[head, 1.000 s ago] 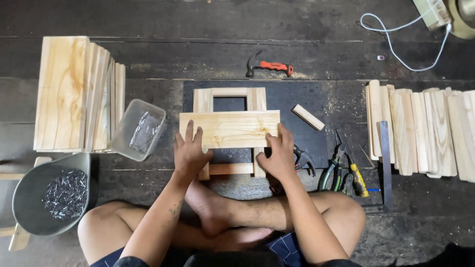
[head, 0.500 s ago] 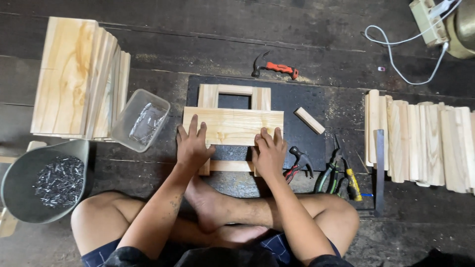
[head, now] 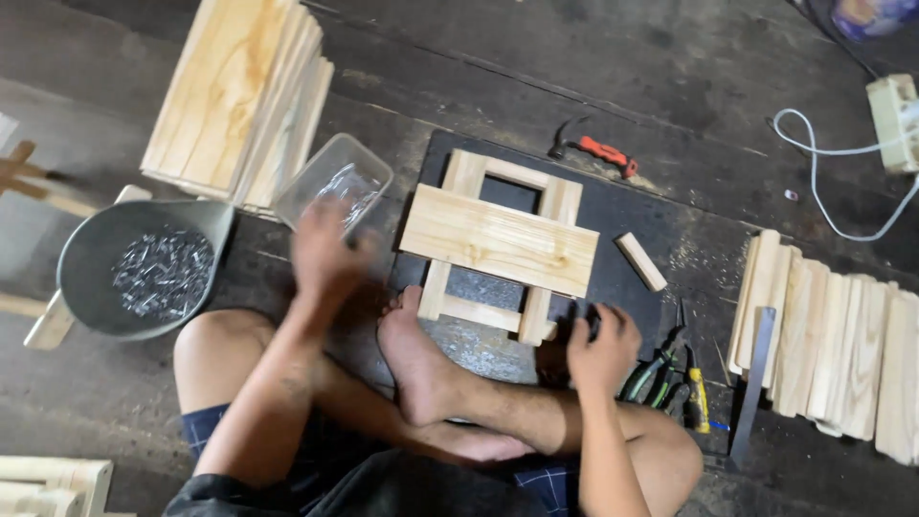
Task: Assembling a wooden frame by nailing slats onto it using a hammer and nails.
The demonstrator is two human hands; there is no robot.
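A wooden frame (head: 465, 172) lies on a black mat (head: 622, 206) with a wide pale plank (head: 498, 239) laid across it. My left hand (head: 324, 254) is blurred, fingers apart, at the near edge of a clear plastic tub (head: 335, 177) that holds small metal pieces; I see nothing in the hand. My right hand (head: 605, 352) is closed around a dark tool (head: 591, 321) at the frame's near right corner; most of the tool is hidden. My bare foot (head: 412, 354) rests against the frame's near edge.
A grey pan of nails (head: 144, 268) sits left, with a stack of boards (head: 239, 96) behind it. Slats (head: 833, 335) and a metal ruler (head: 751, 383) lie right; pliers and screwdrivers (head: 670, 378) are near my right knee. A hammer (head: 593, 148) and white cable (head: 823, 182) lie farther back.
Both hands have left the plank. My left hand swung left to the plastic tub. My right hand dropped to the near right corner and closed on a dark tool. The view shifted.
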